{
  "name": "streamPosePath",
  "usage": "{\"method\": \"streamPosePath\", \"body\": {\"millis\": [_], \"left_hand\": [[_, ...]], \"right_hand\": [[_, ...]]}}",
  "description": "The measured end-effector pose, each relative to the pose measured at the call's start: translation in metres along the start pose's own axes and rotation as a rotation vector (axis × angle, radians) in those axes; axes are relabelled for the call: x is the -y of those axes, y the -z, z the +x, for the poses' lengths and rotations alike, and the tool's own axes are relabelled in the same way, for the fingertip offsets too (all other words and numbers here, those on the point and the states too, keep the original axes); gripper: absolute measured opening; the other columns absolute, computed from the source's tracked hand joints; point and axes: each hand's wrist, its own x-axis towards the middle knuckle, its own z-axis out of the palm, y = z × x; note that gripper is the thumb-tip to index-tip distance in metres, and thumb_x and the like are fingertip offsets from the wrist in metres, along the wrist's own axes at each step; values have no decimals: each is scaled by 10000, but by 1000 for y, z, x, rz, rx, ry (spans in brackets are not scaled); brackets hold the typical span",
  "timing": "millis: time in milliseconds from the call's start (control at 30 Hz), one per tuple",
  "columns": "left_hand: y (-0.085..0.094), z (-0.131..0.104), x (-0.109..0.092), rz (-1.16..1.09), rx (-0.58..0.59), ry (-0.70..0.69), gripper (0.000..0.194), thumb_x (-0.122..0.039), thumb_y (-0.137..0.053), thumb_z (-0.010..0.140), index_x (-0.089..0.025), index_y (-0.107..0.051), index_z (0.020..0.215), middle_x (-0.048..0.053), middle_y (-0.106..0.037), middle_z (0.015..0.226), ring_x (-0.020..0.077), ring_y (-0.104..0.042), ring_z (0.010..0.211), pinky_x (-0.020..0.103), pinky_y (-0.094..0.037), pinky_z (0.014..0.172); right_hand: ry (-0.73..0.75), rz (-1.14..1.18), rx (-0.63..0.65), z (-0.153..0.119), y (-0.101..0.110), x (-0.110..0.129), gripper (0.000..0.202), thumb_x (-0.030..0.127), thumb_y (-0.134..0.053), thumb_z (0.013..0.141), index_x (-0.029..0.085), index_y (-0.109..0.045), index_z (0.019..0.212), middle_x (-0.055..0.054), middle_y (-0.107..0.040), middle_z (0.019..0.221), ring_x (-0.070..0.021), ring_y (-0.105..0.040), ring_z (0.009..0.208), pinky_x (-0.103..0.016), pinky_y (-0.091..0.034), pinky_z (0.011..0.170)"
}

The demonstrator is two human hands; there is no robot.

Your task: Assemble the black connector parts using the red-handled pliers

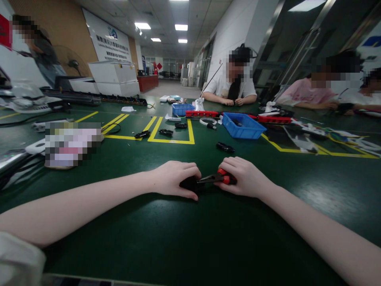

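My right hand (247, 175) is closed around the red and black handles of needle-nose pliers (212, 178). Their jaws point left and reach a small black part (188, 183), which my left hand (171, 176) holds between thumb and fingers. That part is mostly covered by the fingers, so its exact kind cannot be made out. Whether the jaws grip it is also unclear. Just beyond my right hand lies a black connector-like piece (225, 147). Similar black pieces (166, 132) rest farther off, in and near a yellow-taped rectangle.
A blue bin (244, 132) and a smaller blue bin (182, 113) stand beyond my hands, near a red strip (202, 114). A pixelated object (73, 149) and cables are at left. Loose wires (348, 137) lie at right. A person (232, 89) sits opposite.
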Motion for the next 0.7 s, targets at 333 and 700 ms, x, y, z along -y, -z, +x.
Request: {"method": "streamPosePath", "body": {"millis": [333,700], "left_hand": [[-1,0,2,-49,-35,58,378,-504,-649,919,-203,-613,1145,49,-618,1064,185,-631,899,281,-484,728],[-3,1,6,31,-49,-44,380,-509,-661,913,-181,-671,1104,81,-640,1083,217,-617,967,313,-492,780]], "right_hand": [[-26,38,-1,2,2,0,223,433,-639,851,220,-575,834,-58,-645,816,-198,-582,702,-336,-423,636],[-43,68,26,2,2,0,233,440,-627,867,218,-570,828,-56,-648,819,-189,-579,693,-330,-419,633]]}}
